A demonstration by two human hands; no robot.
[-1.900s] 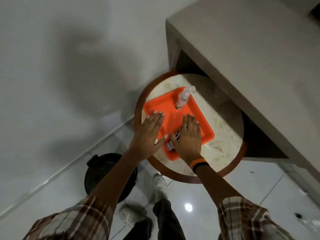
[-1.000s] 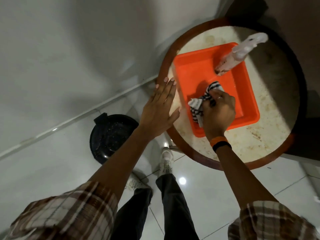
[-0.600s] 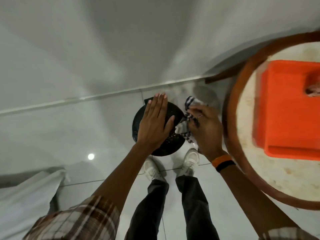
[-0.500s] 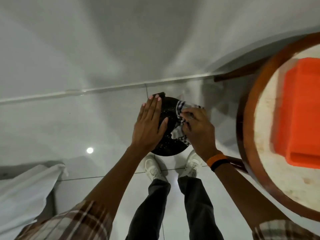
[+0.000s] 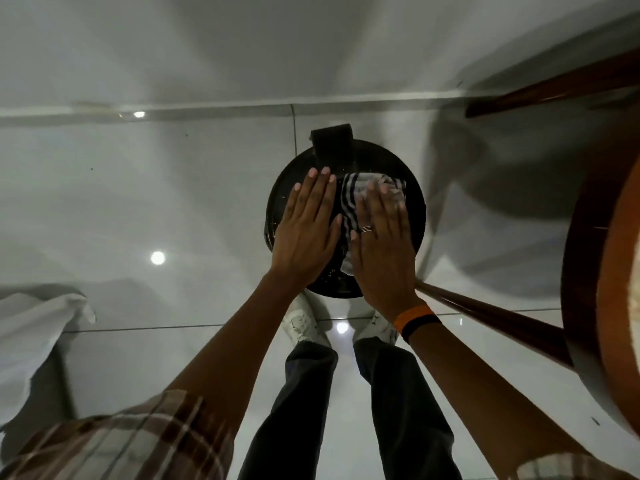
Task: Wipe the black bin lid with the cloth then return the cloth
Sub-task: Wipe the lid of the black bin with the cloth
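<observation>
Glossy pale floor tiles (image 5: 173, 202) underfoot, meeting a light wall along one baseboard line at the top. One black bin lid (image 5: 408, 188), round, with one square hinge tab at its far edge, close to that wall. Two hands above it: left hand (image 5: 304, 230) flat, fingers together and straight, over the lid's left half, holding nothing; right hand (image 5: 381, 247) flat, fingers extended, pressing one black-and-white striped cloth (image 5: 353, 199) onto the lid's middle and right. One ring and two wristbands, orange and black, on the right. One round wooden table (image 5: 588, 271) crowding the right edge, one leg passing just beside the lid. Two white shoes just short of the lid's near rim. No readable writing. Open floor to the left; white fabric (image 5: 31, 334) at far left.
</observation>
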